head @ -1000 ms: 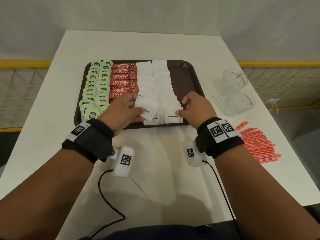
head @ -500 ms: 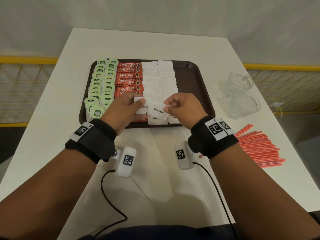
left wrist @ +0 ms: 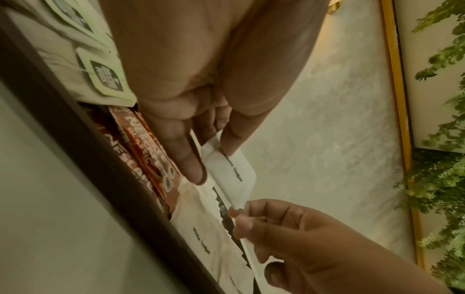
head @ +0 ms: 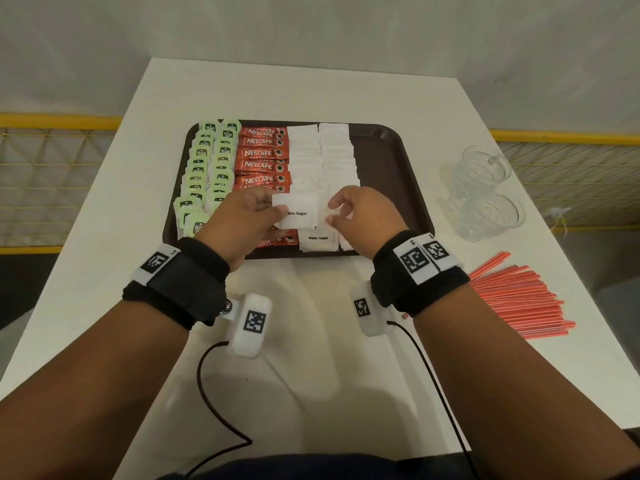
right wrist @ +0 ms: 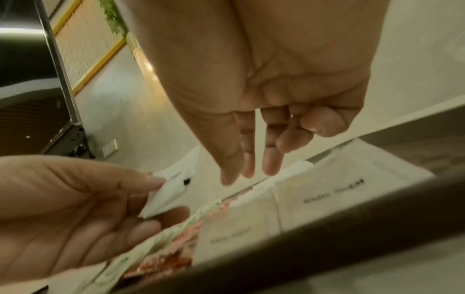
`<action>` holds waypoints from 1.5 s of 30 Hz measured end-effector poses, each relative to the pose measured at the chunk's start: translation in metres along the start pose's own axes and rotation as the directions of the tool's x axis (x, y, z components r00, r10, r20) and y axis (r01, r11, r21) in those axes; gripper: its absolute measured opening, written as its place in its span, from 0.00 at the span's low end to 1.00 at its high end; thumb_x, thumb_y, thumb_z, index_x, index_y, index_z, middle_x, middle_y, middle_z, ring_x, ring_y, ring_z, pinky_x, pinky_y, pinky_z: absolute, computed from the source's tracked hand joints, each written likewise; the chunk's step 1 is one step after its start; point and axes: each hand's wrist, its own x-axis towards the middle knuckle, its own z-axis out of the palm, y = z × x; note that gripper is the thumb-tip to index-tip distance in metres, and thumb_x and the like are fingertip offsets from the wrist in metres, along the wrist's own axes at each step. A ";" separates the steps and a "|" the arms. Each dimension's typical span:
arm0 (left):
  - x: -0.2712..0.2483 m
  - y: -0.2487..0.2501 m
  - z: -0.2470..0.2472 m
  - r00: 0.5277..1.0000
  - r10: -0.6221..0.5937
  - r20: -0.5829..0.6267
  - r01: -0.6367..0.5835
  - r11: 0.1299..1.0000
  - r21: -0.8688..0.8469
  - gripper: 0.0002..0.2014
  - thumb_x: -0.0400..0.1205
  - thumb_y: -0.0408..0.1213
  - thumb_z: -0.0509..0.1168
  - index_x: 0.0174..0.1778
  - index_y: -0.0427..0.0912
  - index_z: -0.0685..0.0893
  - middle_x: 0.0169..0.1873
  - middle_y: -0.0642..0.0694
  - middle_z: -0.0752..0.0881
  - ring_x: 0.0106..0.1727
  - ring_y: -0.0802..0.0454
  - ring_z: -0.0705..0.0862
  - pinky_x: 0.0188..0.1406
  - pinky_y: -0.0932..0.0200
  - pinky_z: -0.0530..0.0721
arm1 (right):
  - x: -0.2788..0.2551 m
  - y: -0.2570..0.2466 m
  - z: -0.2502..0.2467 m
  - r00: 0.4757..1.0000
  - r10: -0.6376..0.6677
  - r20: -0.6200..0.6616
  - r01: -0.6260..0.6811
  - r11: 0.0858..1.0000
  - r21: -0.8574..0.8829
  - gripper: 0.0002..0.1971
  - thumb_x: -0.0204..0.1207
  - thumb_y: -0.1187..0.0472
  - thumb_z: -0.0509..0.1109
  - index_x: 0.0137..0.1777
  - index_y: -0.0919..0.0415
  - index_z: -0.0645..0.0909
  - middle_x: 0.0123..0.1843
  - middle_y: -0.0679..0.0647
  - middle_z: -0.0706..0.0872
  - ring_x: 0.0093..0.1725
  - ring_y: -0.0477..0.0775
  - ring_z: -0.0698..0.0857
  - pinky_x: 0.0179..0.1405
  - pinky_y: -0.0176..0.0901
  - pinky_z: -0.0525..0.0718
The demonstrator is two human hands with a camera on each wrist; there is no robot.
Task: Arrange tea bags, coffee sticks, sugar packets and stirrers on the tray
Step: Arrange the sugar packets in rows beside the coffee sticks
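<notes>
A dark brown tray (head: 408, 174) carries green tea bags (head: 207, 161) at its left, red coffee sticks (head: 263, 154) beside them, and two columns of white sugar packets (head: 322, 150). Above the tray's front, my left hand (head: 273, 209) pinches a white sugar packet (head: 299, 213) between thumb and fingers; the left wrist view shows this packet (left wrist: 231, 171) edge-on. My right hand (head: 332, 211) hovers just right of that packet, fingers loosely extended and holding nothing in the right wrist view (right wrist: 249, 171). Red stirrers (head: 519, 299) lie on the table to the right.
Two clear glass mugs (head: 485, 195) stand right of the tray on the white table (head: 311, 375). The tray's right third is bare brown surface. Yellow railings run past both table sides. Cables trail from the wrist cameras toward me.
My right hand left the front of the right sugar column and came left to the packet in my left hand. Both hands now sit a little higher over the tray.
</notes>
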 end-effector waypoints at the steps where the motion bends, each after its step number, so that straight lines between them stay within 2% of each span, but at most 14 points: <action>1: 0.000 0.000 0.000 1.000 0.018 -0.006 -0.018 0.999 0.042 0.07 0.85 0.30 0.65 0.54 0.45 0.86 0.54 0.46 0.91 0.56 0.48 0.90 0.56 0.53 0.89 | -0.002 -0.001 -0.003 1.000 -0.011 -0.020 0.012 0.998 0.061 0.10 0.81 0.52 0.66 0.57 0.54 0.82 0.52 0.49 0.84 0.51 0.49 0.83 0.51 0.40 0.79; 3: -0.001 0.003 0.004 0.998 0.058 0.001 -0.057 0.993 0.104 0.07 0.85 0.32 0.66 0.54 0.44 0.88 0.52 0.48 0.92 0.53 0.50 0.90 0.53 0.55 0.88 | -0.004 -0.006 -0.011 1.000 -0.020 -0.015 0.022 0.982 0.187 0.13 0.83 0.49 0.63 0.57 0.56 0.82 0.52 0.51 0.86 0.50 0.50 0.85 0.52 0.43 0.82; 6: 0.000 0.009 0.014 0.996 0.079 0.050 -0.084 0.991 0.103 0.07 0.84 0.32 0.67 0.56 0.43 0.88 0.49 0.49 0.93 0.49 0.54 0.90 0.45 0.61 0.87 | -0.008 -0.004 -0.017 0.999 -0.017 0.038 0.005 0.955 0.296 0.13 0.78 0.50 0.72 0.55 0.57 0.81 0.44 0.52 0.88 0.42 0.49 0.87 0.42 0.41 0.83; 10: 0.002 0.017 0.027 0.987 0.144 0.069 -0.155 0.968 0.196 0.06 0.82 0.33 0.71 0.53 0.45 0.88 0.46 0.50 0.91 0.49 0.54 0.88 0.51 0.57 0.88 | -0.014 0.019 -0.030 0.998 0.056 -0.033 -0.039 0.922 0.385 0.09 0.74 0.60 0.77 0.47 0.61 0.81 0.36 0.54 0.86 0.33 0.51 0.85 0.38 0.43 0.84; 14: 0.005 0.012 0.026 0.975 0.205 0.082 -0.220 0.869 0.443 0.09 0.81 0.36 0.72 0.57 0.44 0.88 0.52 0.52 0.88 0.51 0.59 0.86 0.49 0.68 0.82 | -0.021 0.044 -0.036 0.993 0.118 0.017 -0.119 0.971 0.208 0.13 0.73 0.59 0.77 0.33 0.55 0.75 0.31 0.52 0.80 0.30 0.49 0.79 0.34 0.37 0.76; 18: 0.006 0.011 0.027 0.981 0.158 0.115 -0.194 0.852 0.486 0.09 0.81 0.39 0.72 0.56 0.43 0.88 0.53 0.50 0.89 0.55 0.55 0.85 0.52 0.65 0.81 | -0.021 0.054 -0.025 0.987 0.157 0.031 -0.158 0.987 0.022 0.17 0.73 0.58 0.77 0.31 0.51 0.72 0.30 0.46 0.75 0.30 0.44 0.74 0.34 0.36 0.71; 22: 0.005 0.015 0.030 0.979 0.138 0.148 -0.194 0.845 0.498 0.09 0.82 0.41 0.71 0.55 0.43 0.88 0.51 0.49 0.89 0.54 0.54 0.86 0.54 0.61 0.83 | -0.015 0.051 -0.019 0.985 0.169 -0.014 -0.170 0.984 -0.056 0.11 0.71 0.56 0.78 0.37 0.55 0.77 0.35 0.48 0.80 0.37 0.50 0.79 0.43 0.43 0.79; 25: 0.006 0.016 0.032 0.976 0.149 0.160 -0.210 0.840 0.500 0.08 0.83 0.41 0.69 0.54 0.42 0.88 0.50 0.51 0.89 0.51 0.60 0.85 0.45 0.71 0.79 | -0.013 0.046 -0.016 0.980 0.200 -0.016 -0.201 0.973 -0.110 0.11 0.71 0.55 0.78 0.44 0.57 0.80 0.41 0.52 0.84 0.43 0.54 0.83 0.48 0.47 0.83; 27: 0.006 0.018 0.035 0.973 0.151 0.172 -0.219 0.835 0.506 0.08 0.84 0.41 0.68 0.54 0.42 0.88 0.49 0.53 0.88 0.48 0.64 0.83 0.39 0.76 0.75 | -0.016 0.045 -0.016 0.971 0.236 -0.031 -0.238 0.966 -0.098 0.12 0.70 0.53 0.78 0.44 0.56 0.77 0.41 0.50 0.83 0.44 0.53 0.83 0.46 0.45 0.82; 33: 0.003 0.025 0.062 0.960 0.197 0.199 -0.274 0.801 0.532 0.08 0.85 0.43 0.66 0.52 0.43 0.86 0.47 0.53 0.86 0.48 0.60 0.83 0.39 0.69 0.77 | -0.058 0.058 -0.054 0.972 0.176 -0.155 -0.179 0.984 -0.004 0.13 0.76 0.47 0.72 0.48 0.56 0.78 0.39 0.48 0.80 0.41 0.49 0.80 0.40 0.41 0.76; 37: -0.010 0.036 0.112 0.928 0.276 0.251 -0.370 0.769 0.521 0.06 0.85 0.41 0.66 0.49 0.44 0.87 0.45 0.55 0.86 0.45 0.63 0.82 0.36 0.81 0.75 | -0.099 0.092 -0.099 0.987 0.113 -0.114 -0.119 0.991 -0.053 0.09 0.78 0.48 0.69 0.48 0.53 0.79 0.40 0.48 0.83 0.40 0.46 0.80 0.36 0.39 0.72; 41: -0.030 0.039 0.177 0.888 0.287 0.360 -0.447 0.728 0.520 0.06 0.83 0.39 0.68 0.50 0.41 0.88 0.45 0.52 0.87 0.44 0.58 0.83 0.40 0.78 0.75 | -0.133 0.146 -0.128 0.993 0.109 -0.047 -0.116 0.980 -0.159 0.02 0.78 0.57 0.70 0.48 0.51 0.80 0.46 0.49 0.85 0.38 0.42 0.78 0.37 0.38 0.70; 43: -0.042 0.034 0.208 0.868 0.266 0.421 -0.475 0.692 0.543 0.07 0.83 0.40 0.69 0.50 0.41 0.88 0.44 0.55 0.86 0.43 0.59 0.83 0.40 0.77 0.75 | -0.148 0.172 -0.135 0.992 0.121 0.020 -0.113 0.964 -0.243 0.07 0.75 0.59 0.72 0.49 0.49 0.79 0.51 0.51 0.84 0.40 0.43 0.77 0.41 0.37 0.70; 45: -0.054 0.028 0.235 0.860 0.186 0.475 -0.467 0.661 0.587 0.08 0.82 0.43 0.69 0.51 0.44 0.88 0.46 0.56 0.87 0.45 0.60 0.84 0.41 0.73 0.77 | -0.160 0.192 -0.138 0.987 0.130 0.092 -0.091 0.935 -0.344 0.14 0.73 0.59 0.74 0.58 0.50 0.80 0.57 0.52 0.82 0.50 0.50 0.79 0.50 0.40 0.75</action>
